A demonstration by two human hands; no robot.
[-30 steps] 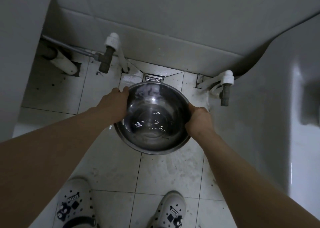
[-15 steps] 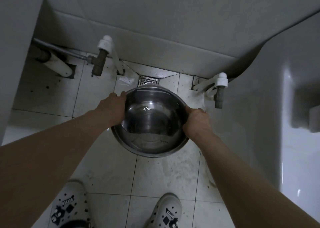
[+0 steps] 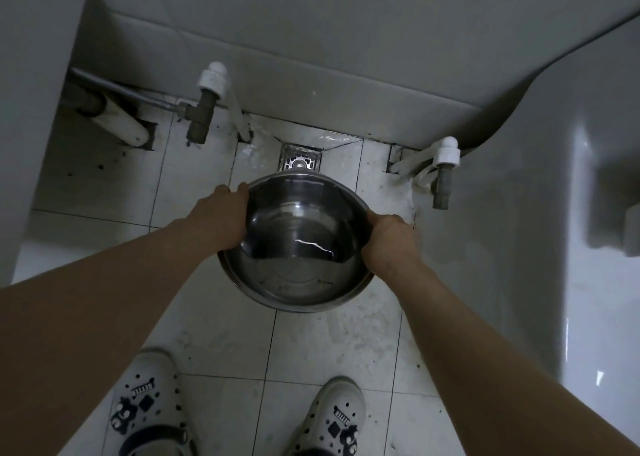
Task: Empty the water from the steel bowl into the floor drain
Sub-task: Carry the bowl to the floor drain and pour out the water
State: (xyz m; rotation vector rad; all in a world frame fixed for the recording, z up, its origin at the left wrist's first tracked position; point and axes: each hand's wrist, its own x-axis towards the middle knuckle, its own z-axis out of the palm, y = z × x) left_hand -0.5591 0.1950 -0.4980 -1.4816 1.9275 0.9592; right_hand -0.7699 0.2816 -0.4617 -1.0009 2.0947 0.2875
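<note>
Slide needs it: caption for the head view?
Both hands, left and right, tilt a steel bowl of water toward the floor drain.

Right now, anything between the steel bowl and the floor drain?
Nothing visible. The round steel bowl, held at its rim by the left hand and right hand, has its far edge just short of the square metal floor drain. Only wet white tile surrounds the grate.

steel bowl [image 3: 298, 248] is shiny silver-grey with dark reflections inside. floor tiles [image 3: 194, 185] are white, smudged grey, with dark grout lines. floor drain [image 3: 300, 156] is silvery metal. clogs [image 3: 147, 400] are white with little black charms and round holes. wall [image 3: 346, 23] is plain grey.
</note>
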